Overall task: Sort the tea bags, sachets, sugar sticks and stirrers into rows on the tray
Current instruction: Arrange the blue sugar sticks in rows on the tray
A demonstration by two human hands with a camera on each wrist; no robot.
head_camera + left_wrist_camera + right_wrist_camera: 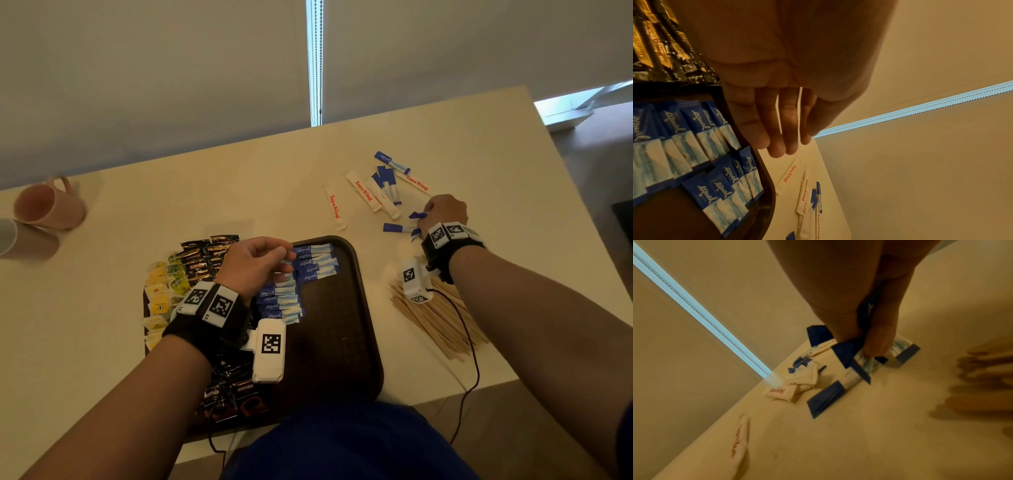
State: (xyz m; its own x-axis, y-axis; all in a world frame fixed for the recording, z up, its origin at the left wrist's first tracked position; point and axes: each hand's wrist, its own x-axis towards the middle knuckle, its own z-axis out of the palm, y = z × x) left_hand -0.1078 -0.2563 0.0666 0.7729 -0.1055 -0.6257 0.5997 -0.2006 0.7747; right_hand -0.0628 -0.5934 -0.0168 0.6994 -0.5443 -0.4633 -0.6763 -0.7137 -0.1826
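A dark brown tray [346, 342] holds rows of blue Equal sachets [315, 262], black coffee sachets [205, 257] and yellow tea bags [161, 291]. My left hand [270, 255] hovers over the blue row with relaxed fingers [777, 146] and holds nothing. On the table to the right, my right hand [433, 217] grips a few blue sachets [853, 353] picked from a loose pile. More blue sachets [387, 181] and white Tapa King sugar sticks [363, 195] lie there. Wooden stirrers [435, 318] are heaped below the right wrist.
A pink mug [48, 205] and a pale cup [13, 236] stand at the far left of the cream table [239, 192]. A thin black cable [469, 359] trails from the right wrist over the stirrers. The tray's right half is bare.
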